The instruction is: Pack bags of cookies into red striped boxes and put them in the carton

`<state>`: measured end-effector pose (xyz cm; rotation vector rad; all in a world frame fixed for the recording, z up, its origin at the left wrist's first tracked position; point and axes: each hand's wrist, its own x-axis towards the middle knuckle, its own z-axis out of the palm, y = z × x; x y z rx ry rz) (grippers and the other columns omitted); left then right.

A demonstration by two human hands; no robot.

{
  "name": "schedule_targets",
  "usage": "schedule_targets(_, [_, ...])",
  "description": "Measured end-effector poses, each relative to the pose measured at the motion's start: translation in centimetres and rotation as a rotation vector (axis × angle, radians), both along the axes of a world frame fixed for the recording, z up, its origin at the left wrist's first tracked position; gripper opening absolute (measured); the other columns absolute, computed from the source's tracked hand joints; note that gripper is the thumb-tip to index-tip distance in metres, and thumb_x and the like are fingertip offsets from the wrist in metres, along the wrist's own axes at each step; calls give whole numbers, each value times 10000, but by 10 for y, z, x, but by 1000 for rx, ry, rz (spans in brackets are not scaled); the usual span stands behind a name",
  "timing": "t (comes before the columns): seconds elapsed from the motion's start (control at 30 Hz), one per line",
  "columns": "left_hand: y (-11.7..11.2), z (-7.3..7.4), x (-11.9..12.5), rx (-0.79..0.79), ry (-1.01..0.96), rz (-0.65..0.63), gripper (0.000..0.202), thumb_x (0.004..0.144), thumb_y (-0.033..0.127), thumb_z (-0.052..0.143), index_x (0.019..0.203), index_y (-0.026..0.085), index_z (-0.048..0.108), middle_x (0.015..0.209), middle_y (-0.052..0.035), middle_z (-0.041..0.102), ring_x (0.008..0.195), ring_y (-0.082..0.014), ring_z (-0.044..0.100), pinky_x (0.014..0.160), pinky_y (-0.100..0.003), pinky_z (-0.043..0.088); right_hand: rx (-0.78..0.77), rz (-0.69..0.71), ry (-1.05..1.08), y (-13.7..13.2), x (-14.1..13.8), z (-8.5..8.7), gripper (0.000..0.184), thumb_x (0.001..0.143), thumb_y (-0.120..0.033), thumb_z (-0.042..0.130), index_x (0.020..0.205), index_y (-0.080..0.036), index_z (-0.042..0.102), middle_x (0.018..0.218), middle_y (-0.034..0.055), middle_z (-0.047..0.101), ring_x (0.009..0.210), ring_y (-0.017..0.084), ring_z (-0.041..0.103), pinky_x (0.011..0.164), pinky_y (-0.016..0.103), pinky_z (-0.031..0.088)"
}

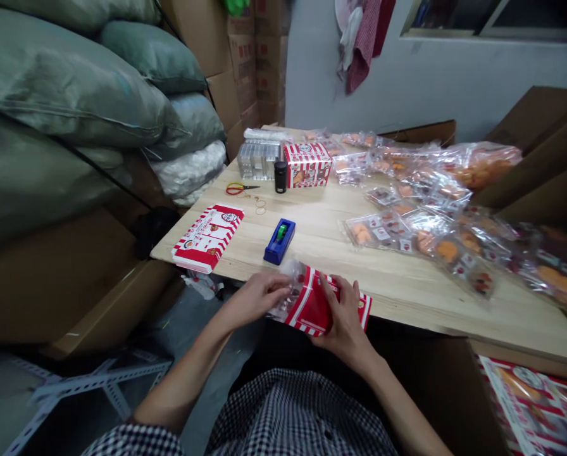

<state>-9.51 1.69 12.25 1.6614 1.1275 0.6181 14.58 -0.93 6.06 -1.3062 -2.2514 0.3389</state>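
At the near edge of the wooden table (321,228) I hold a red and white striped carton (312,307) with both hands. My right hand (343,316) is wrapped round its right part. My left hand (259,294) grips a clear plastic packet (290,288) at the carton's open left end; how far the packet is inside I cannot tell. A flat stack of the same striped cartons (207,237) lies at the table's left corner. A made-up striped box (307,164) stands at the back.
A blue tape dispenser (280,240) sits just beyond my hands. Scissors (238,188), rubber bands, a black pot (280,176) and clear trays (259,158) lie at the back left. Several clear packets of small toys (426,209) cover the right side. Sacks (74,95) and cardboard boxes are stacked left.
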Motion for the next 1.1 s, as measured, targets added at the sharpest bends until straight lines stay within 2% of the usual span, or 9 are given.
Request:
schedule_targets(0.2, [-3, 12, 47, 279, 182, -150, 253, 962, 197, 485, 859, 154, 712, 787, -28, 707, 709, -145, 620, 702, -253, 458, -5, -169, 144, -17, -2, -10, 1187, 606, -244, 774, 1570, -332, 86, 1432, 124, 253, 1344, 393, 319, 1112, 653, 269])
schedule_targets(0.3, [-11, 12, 63, 457, 114, 54, 266, 957, 267, 537, 1178, 186, 660, 1119, -86, 716, 1035, -216, 657, 941, -351, 491, -7, -361, 256, -28, 2, -12, 1265, 594, -326, 827, 1575, -322, 29, 1415, 124, 248, 1314, 381, 340, 1088, 609, 331])
schedule_targets(0.37, [-21, 6, 73, 519, 25, 238, 505, 904, 320, 633, 1385, 224, 516, 1362, -105, 603, 1277, -252, 542, 1107, -423, 397, -39, -510, 346, -38, 4, -10, 1304, 606, -408, 843, 1579, -296, -20, 1422, 138, 215, 1333, 387, 317, 1096, 596, 330])
schedule_targets(0.47, [-36, -11, 91, 323, -137, 281, 781, 801, 361, 755, 1484, 243, 396, 1467, -107, 515, 1348, -296, 478, 1148, -439, 354, -105, -674, 490, -49, 7, -8, 1284, 666, -489, 806, 1580, -259, -66, 1433, 162, 173, 1372, 398, 275, 1114, 577, 316])
schedule_targets(0.57, [-35, -22, 109, 33, -310, 105, 545, 872, 364, 666, 1378, 205, 540, 1311, -101, 646, 1137, -285, 630, 1008, -376, 475, -129, -690, 562, -45, 13, 0, 1247, 699, -495, 774, 1579, -270, -81, 1442, 161, 177, 1377, 397, 287, 1112, 563, 323])
schedule_targets(0.67, [-10, -14, 114, 8, -374, 92, 386, 912, 360, 604, 1252, 178, 628, 1179, -94, 704, 1033, -260, 657, 943, -340, 493, -79, -645, 624, -22, 31, 18, 1225, 722, -520, 746, 1577, -261, -93, 1449, 151, 261, 1353, 355, 354, 1112, 513, 345])
schedule_targets(0.8, [36, 3, 105, 158, -299, 29, 326, 911, 365, 604, 1161, 167, 673, 1193, -103, 684, 1142, -262, 598, 1051, -335, 411, -15, -468, 792, 21, 59, 41, 732, 922, -577, 449, 1546, -249, 249, 1416, 111, 446, 1308, 289, 443, 1119, 462, 342])
schedule_targets(0.9, [56, -3, 103, 142, -298, -67, 356, 926, 400, 573, 1174, 162, 670, 1209, -101, 675, 1157, -258, 587, 1055, -330, 405, -104, -469, 939, 46, 65, 43, 530, 985, -568, 297, 1301, -242, 571, 1234, 83, 603, 1202, 269, 520, 1082, 448, 372])
schedule_targets(1.1, [57, -14, 121, 62, -475, 148, 419, 938, 442, 543, 1240, 163, 626, 1236, -86, 660, 1246, -257, 533, 1107, -324, 354, -192, -455, 1152, 69, 49, 32, 329, 937, -539, 489, 1001, -249, 632, 902, 10, 641, 916, 219, 575, 861, 321, 464])
